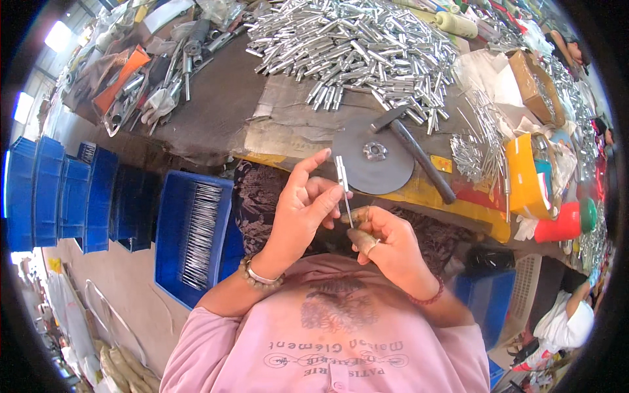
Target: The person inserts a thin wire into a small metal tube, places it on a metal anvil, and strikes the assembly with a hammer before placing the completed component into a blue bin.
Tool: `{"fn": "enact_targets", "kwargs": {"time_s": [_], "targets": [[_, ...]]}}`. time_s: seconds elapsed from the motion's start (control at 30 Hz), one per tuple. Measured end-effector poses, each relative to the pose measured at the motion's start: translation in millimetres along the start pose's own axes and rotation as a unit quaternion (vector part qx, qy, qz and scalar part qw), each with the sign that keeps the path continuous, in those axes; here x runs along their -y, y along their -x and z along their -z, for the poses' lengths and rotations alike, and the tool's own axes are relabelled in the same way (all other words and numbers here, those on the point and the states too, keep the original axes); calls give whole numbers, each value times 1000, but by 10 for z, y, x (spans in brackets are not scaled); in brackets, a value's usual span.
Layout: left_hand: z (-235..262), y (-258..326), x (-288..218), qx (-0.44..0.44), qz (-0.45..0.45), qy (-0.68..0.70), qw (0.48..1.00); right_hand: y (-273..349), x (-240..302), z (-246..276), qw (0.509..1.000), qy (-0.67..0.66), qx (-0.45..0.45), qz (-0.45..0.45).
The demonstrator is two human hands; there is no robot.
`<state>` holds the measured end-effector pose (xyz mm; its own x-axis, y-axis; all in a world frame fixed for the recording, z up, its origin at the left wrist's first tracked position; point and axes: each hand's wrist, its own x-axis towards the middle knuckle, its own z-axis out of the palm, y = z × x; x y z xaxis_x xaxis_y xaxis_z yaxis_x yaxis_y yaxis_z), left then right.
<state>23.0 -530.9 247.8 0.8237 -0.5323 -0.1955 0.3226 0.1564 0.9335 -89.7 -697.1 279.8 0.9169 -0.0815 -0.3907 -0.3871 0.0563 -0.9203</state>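
Left hand (298,209) pinches small metal fitting (341,171) | right hand (386,245) grips thin pin (350,213) beneath | risk: misaligned pin slips, fitting drops.

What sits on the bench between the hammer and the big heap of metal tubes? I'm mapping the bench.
In the head view, mostly bare dark bench top; a few stray tubes spill from the tube heap toward the hammer.

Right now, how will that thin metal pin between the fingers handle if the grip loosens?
The metal pin looks stiff and light, being thin bright metal. Its smooth shine suggests it may slip. Held only by left hand and right hand fingertips, it would probably drop and roll.
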Motion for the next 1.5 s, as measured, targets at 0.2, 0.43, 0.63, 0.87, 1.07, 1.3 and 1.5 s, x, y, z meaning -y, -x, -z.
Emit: {"fn": "enact_targets", "kwargs": {"time_s": [0.2,0.43,0.63,0.87,1.07,1.3,1.5], "targets": [[173,52,-58,-35,-54,44,997,-60,-23,-116,982,144,-39,114],[1395,245,22,-274,-121,-56,952,-367,-24,310,771,405,-284,400],[2953,330,870,-480,15,-163,862,-644,-234,407,673,488,-301,468],[4062,-30,1474,-549,72,-206,807,-637,-254,404,663,517,-318,438],[4281,-387,1478,-558,69,-330,758,-617,-251,373,661,524,-325,427],[4417,-416,1484,-534,125,-364,753,-626,-240,356,663,524,-316,431],[4433,-463,1484,-483,69,-466,738,-588,-232,355,652,537,-326,424]]}}
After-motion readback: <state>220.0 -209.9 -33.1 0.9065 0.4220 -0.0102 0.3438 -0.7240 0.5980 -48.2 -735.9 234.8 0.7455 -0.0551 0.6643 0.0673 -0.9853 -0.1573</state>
